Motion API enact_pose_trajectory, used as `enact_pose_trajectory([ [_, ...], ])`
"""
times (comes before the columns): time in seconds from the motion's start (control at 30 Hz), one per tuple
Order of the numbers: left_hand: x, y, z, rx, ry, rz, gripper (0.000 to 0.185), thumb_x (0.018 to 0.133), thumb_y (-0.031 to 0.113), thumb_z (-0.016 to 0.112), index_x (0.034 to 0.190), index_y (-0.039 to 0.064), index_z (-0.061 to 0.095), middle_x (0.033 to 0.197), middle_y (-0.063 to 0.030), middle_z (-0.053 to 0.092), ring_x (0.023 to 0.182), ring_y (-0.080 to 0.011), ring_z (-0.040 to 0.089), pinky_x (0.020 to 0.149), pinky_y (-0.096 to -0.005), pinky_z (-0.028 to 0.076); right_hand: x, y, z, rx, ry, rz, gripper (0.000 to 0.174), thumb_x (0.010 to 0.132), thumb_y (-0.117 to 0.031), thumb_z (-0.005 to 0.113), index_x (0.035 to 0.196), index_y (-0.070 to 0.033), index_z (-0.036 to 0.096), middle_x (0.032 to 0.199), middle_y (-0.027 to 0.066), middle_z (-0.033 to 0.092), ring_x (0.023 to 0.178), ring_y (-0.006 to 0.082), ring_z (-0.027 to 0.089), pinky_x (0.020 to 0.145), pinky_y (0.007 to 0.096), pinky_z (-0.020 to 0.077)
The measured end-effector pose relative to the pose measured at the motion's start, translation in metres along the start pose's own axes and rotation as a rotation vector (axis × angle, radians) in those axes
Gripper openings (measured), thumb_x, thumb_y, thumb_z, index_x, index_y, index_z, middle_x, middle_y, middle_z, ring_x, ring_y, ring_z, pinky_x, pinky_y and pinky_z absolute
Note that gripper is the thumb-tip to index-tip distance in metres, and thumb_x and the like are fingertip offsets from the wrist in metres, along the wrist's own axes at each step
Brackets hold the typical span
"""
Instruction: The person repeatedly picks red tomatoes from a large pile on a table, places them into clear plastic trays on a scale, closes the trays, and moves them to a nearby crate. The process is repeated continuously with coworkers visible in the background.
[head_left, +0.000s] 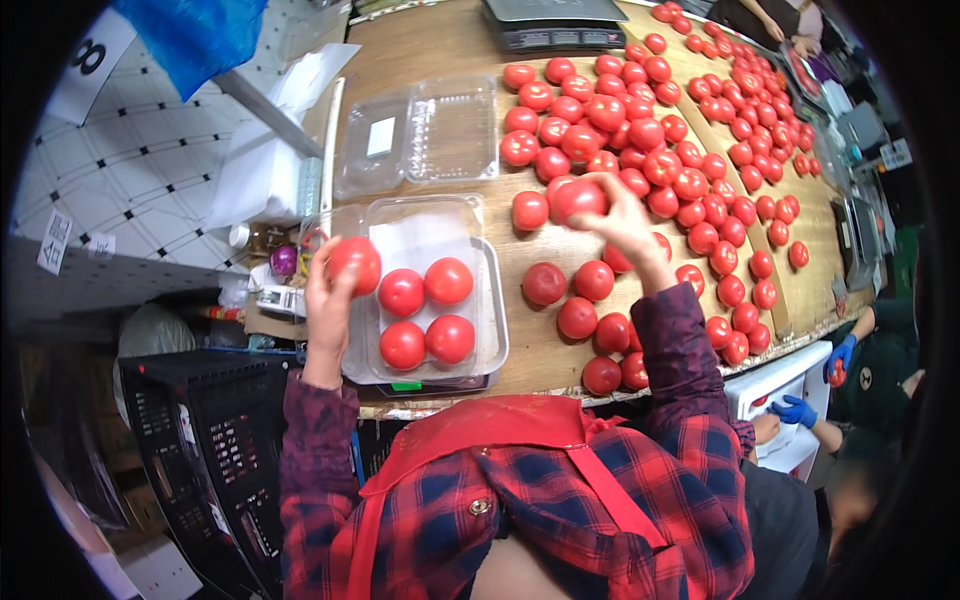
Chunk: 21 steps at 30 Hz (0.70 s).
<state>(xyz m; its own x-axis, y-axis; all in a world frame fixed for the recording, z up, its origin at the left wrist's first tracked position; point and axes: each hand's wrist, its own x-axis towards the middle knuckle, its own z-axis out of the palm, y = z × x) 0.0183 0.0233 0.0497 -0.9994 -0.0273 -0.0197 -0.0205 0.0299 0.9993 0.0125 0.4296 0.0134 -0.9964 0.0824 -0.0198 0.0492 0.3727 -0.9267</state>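
My left hand (330, 292) holds a red tomato (358, 264) over the left edge of a clear plastic clamshell container (480, 217). Several tomatoes (402, 292) sit in two rows inside it, on a whitish liner. The container rests on a pale tray (498, 315), which stands on a scale, largely hidden. My right hand (619, 225) has its fingers around another tomato (578, 201), at the near left part of a large spread of loose tomatoes (606, 112) on the wooden table (525, 322).
An open clamshell (453, 127) lies behind the tray. A scale (559, 34) stands at the table's back edge. Black crates (210, 442) are stacked at lower left. At right, a co-worker's blue-gloved hands (795, 411) are near a white foam box (814, 375).
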Motion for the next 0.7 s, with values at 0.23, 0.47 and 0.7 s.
enact_pose_trajectory([
  [0.23,0.023,-0.002,0.026,0.948,-0.165,0.396,0.061,0.074,0.022,0.076,0.128,0.008,0.054,0.122,-0.0137,0.057,0.114,-0.0321,0.055,0.098,-0.043,0.042,0.002,-0.067,0.131,-0.187,-0.179,-0.553,0.055,0.068,-0.018,0.075,0.117,-0.005,0.054,0.116,0.0155,0.058,0.111,0.0329,0.056,0.094,0.0416,0.0446],
  [0.47,0.028,-0.021,0.012,0.954,-0.244,0.47,0.061,0.075,0.021,0.074,0.131,0.007,0.054,0.137,-0.0157,0.048,0.13,-0.0329,0.043,0.108,-0.043,0.033,0.0,-0.043,0.127,-0.107,0.059,-0.473,0.034,0.078,-0.012,0.072,0.109,-0.003,0.061,0.103,0.0096,0.066,0.093,0.0197,0.063,0.083,0.034,0.0492],
  [0.7,0.017,-0.037,-0.096,0.62,0.15,0.275,0.048,0.087,0.018,0.068,0.13,0.001,0.053,0.125,-0.0153,0.056,0.115,-0.0258,0.053,0.099,-0.0349,0.041,-0.04,-0.001,0.07,0.429,0.128,0.014,0.02,0.093,-0.011,0.062,0.109,0.0,0.062,0.098,0.0073,0.068,0.088,0.0142,0.066,0.077,0.0236,0.0504],
])
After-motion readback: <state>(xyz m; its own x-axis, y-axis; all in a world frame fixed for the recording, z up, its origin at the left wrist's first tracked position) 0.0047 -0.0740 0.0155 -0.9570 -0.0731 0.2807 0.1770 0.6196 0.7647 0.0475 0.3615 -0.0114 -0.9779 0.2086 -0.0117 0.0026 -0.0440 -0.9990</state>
